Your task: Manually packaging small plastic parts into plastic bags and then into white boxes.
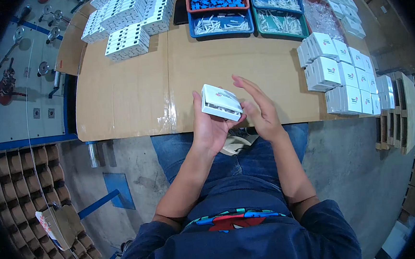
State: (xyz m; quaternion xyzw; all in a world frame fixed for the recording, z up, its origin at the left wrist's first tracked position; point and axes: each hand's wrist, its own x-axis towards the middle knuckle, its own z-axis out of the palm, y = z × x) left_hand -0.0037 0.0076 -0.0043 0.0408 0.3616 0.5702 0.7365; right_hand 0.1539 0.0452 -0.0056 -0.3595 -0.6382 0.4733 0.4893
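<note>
A small white box (222, 99) with a printed top rests in my left hand (208, 129), just above the front edge of the table. The fingers of this hand are curled round its left side and underside. On the box's near side a gap shows something light inside, too small to make out. My right hand (264, 116) is open to the right of the box, fingers stretched out and the thumb close to its right edge. Whether the thumb touches the box I cannot tell.
Cardboard covers the table (128, 96). Stacks of white pieces (127, 41) stand at the far left, stacked white boxes (341, 79) at the right. At the back are a tray of blue parts (218, 8), trays of white plugs (223, 31) and clear plastic bags (322, 18).
</note>
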